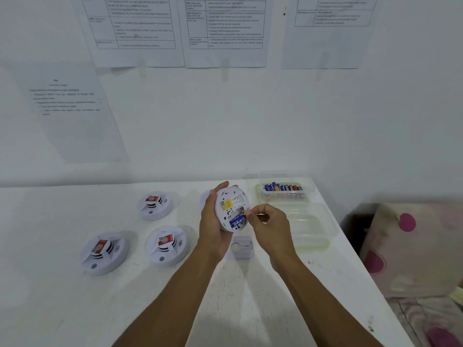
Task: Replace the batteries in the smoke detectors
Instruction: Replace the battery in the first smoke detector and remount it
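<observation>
Bare forearms lowest in frame, over white table (75,309). Left hand (213,221) wrapped round rim of round white smoke detector (231,204), held up off table, tilted, back side toward camera, yellow sticker on it. Battery bay open low on that back, blue battery (237,220) seated inside. Right hand (269,226) at bay's right edge, thumb and forefinger pinching small orange-tipped piece (246,212), too small to identify; remaining fingers curled in. Small white cover (241,246) flat on table, just below held detector. Three more detectors (167,245) on table to the left, domes up, red-and-white label on each. Clear tub (309,186) at rear right of table with row of spare batteries (283,188), blue and black-red. Second clear tub (315,221) in front of it, just beside right hand. Printed sheets (225,33) on wall behind. Pink-dotted fabric (406,234) past table's right edge.
</observation>
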